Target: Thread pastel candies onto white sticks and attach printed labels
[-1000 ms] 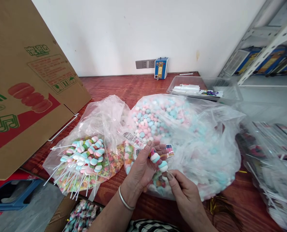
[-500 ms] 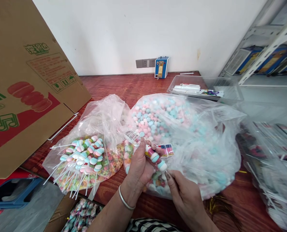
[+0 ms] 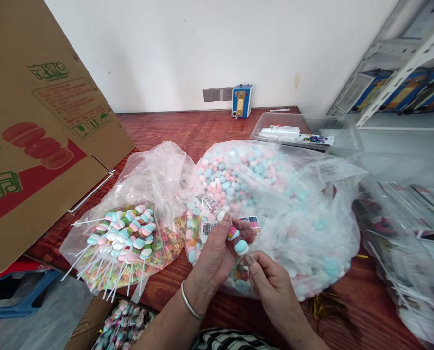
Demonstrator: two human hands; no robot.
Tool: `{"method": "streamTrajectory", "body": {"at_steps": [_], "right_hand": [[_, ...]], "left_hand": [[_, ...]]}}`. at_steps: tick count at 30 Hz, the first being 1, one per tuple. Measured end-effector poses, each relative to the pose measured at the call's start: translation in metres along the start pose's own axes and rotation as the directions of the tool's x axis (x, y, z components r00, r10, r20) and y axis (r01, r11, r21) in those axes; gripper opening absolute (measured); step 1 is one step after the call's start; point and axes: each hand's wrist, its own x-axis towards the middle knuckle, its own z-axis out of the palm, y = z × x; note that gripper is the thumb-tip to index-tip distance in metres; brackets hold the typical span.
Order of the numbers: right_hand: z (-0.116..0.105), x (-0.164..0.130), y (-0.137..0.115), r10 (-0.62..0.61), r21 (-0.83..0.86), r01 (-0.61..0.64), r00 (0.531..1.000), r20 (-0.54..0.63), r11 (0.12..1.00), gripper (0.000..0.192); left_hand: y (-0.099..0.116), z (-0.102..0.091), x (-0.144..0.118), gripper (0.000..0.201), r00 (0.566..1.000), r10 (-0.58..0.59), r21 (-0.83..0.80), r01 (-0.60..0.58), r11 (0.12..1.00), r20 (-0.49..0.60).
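My left hand, with a metal bangle at the wrist, is closed around a marshmallow stick in a clear printed wrapper. Blue and white marshmallows show below its thumb, and the wrapper's upper end sticks out above. At the lower end my right hand pinches with thumb and forefinger; whether it grips the stick or the wrapper's edge is hidden. Behind both hands lies a big clear bag of pastel marshmallows. Bare marshmallow sticks lie piled on a bag of coloured ring candies to the left.
A large printed carton stands at left on the red-brown table. Wrapped sticks fill a box below the table edge. Farther back are a clear plastic tray and a blue device. Packed wrappers sit at right.
My left thumb has shifted along the wrapped marshmallow stick, and the wrapper's upper end has moved slightly right. My right hand stays pinched at the lower end. The view has shifted a little.
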Motion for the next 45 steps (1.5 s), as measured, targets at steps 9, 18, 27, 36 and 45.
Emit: {"method": "streamTrajectory", "body": {"at_steps": [9,18,27,36,45], "right_hand": [[-0.005,-0.001,0.005,-0.616,-0.728,0.467,0.784,0.078,0.503,0.014],[0.000,0.003,0.006,-0.585,-0.675,0.417,0.811,-0.025,0.608,0.017],[-0.004,-0.001,0.012,-0.623,-0.688,0.438,0.782,-0.026,0.578,0.012],[-0.004,-0.001,0.005,-0.562,-0.657,0.428,0.827,0.007,0.621,0.015],[-0.004,-0.009,0.005,0.169,0.169,-0.193,0.975,0.147,0.966,0.036]], "left_hand": [[0.024,0.008,0.011,0.020,0.965,0.221,-0.032,-0.228,0.973,-0.140],[-0.010,0.019,0.002,0.031,0.991,0.047,-0.033,-0.051,0.998,-0.127],[0.021,0.017,0.015,0.013,0.983,0.135,-0.047,-0.142,0.989,-0.121],[0.010,0.023,0.010,0.023,0.977,0.005,-0.094,-0.026,0.995,-0.212],[0.009,0.017,0.013,0.023,0.978,0.082,-0.090,-0.101,0.991,-0.193]]}}
